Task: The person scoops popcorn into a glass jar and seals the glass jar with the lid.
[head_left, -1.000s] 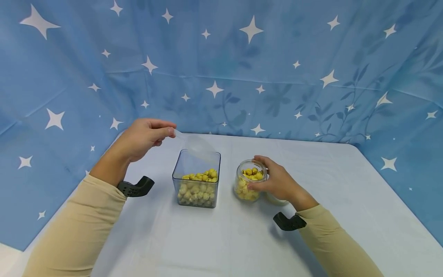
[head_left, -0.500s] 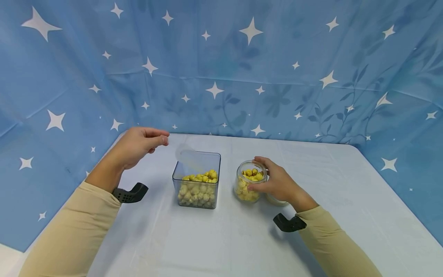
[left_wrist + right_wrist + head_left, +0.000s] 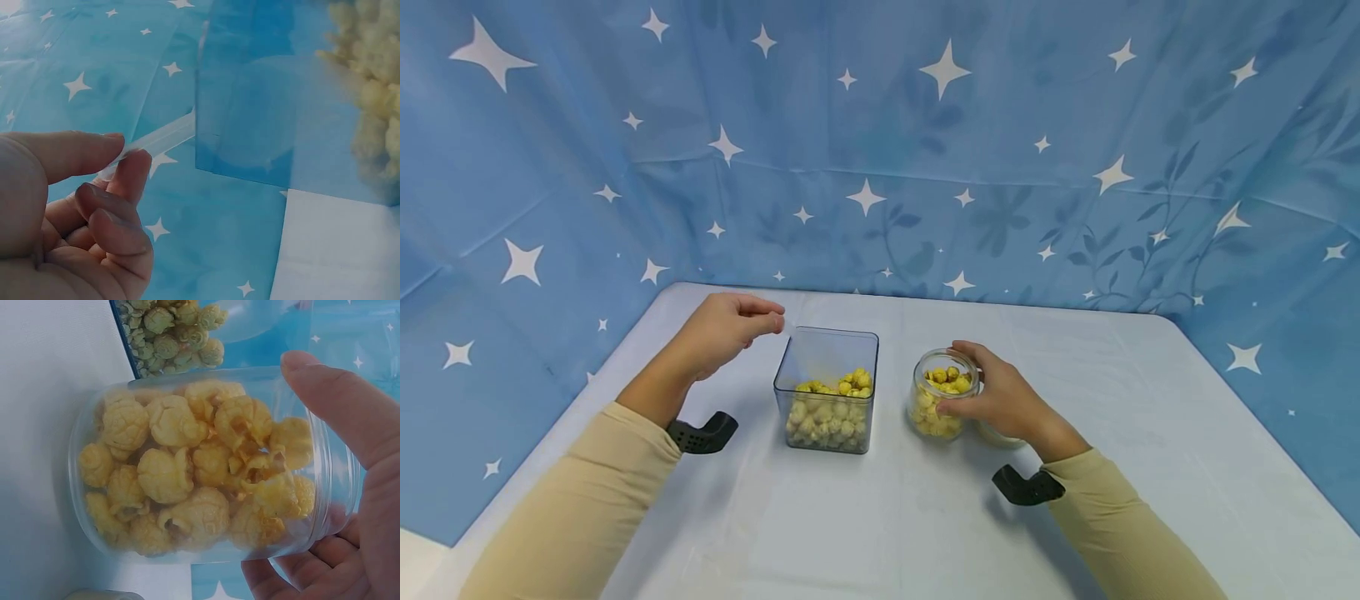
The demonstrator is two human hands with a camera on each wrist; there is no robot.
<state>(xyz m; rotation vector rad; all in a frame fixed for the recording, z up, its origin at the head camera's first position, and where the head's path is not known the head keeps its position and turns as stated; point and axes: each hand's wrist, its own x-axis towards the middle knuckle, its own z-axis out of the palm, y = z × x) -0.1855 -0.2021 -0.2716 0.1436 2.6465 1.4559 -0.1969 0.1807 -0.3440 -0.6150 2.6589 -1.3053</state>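
Note:
My left hand pinches the handle of a clear plastic scoop between thumb and forefinger. The scoop's head dips into a see-through square bin, where it shows only faintly. Yellow popcorn balls fill the lower part of the bin. To the right, my right hand grips a clear round jar around its rim, thumb on the near side and fingers on the far side. Popcorn fills most of that jar, which stands upright with its mouth uncovered.
A pale round lid lies on the table just right of the jar, partly hidden under my right hand. White cloth covers the table. A blue curtain with white stars hangs behind the table's far edge.
My left hand first drew back left and down, then came right again and lower, taking the scoop from above the bin down into it. The right hand and jar have stayed put.

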